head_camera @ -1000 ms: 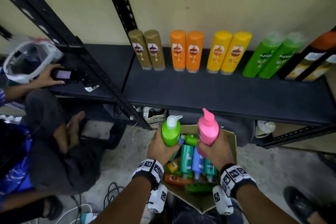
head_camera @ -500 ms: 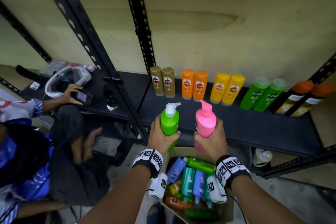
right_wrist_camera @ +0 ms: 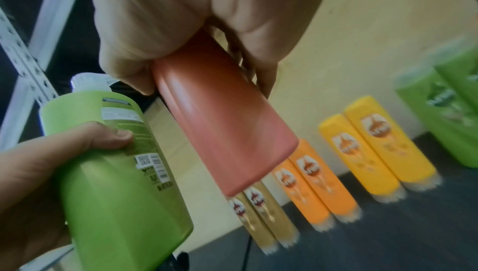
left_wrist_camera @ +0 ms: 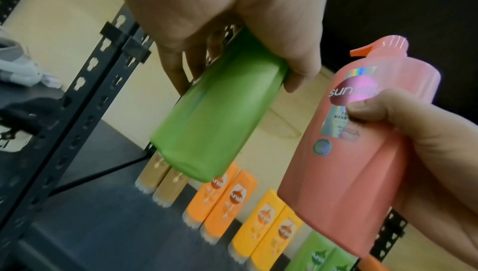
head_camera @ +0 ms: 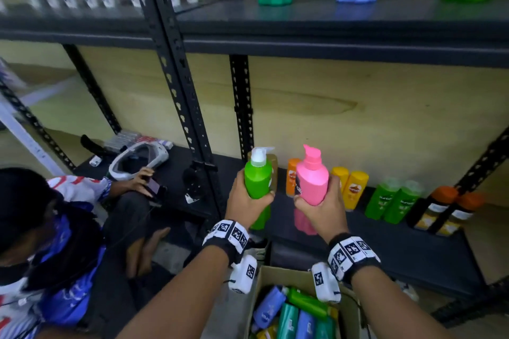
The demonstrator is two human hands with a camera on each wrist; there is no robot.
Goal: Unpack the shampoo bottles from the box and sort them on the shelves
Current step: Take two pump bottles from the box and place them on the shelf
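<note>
My left hand [head_camera: 249, 201] grips a green pump bottle [head_camera: 258, 181] with a white pump, held upright in the air in front of the lower shelf [head_camera: 358, 239]. My right hand [head_camera: 319, 209] grips a pink pump bottle [head_camera: 312, 179] beside it, also upright. In the left wrist view the green pump bottle [left_wrist_camera: 220, 120] hangs from my fingers, with the pink pump bottle [left_wrist_camera: 359, 142] to its right. The right wrist view has the pink pump bottle [right_wrist_camera: 222, 124] in my grip and the green pump bottle [right_wrist_camera: 116, 169] at left. The cardboard box [head_camera: 275, 275] lies below my wrists, holding several bottles.
Pairs of gold, orange, yellow [head_camera: 355, 190], green [head_camera: 394, 201] and dark orange-capped bottles line the lower shelf's back. The upper shelf [head_camera: 330, 16] carries large teal, blue and green bottles and a row of white ones. A person [head_camera: 41, 242] sits on the floor at left, holding a phone.
Both hands have lifted the green and pink pump bottles from above the box up to the height of the lower shelf. My view has tilted up, bringing the upper shelf into sight.
</note>
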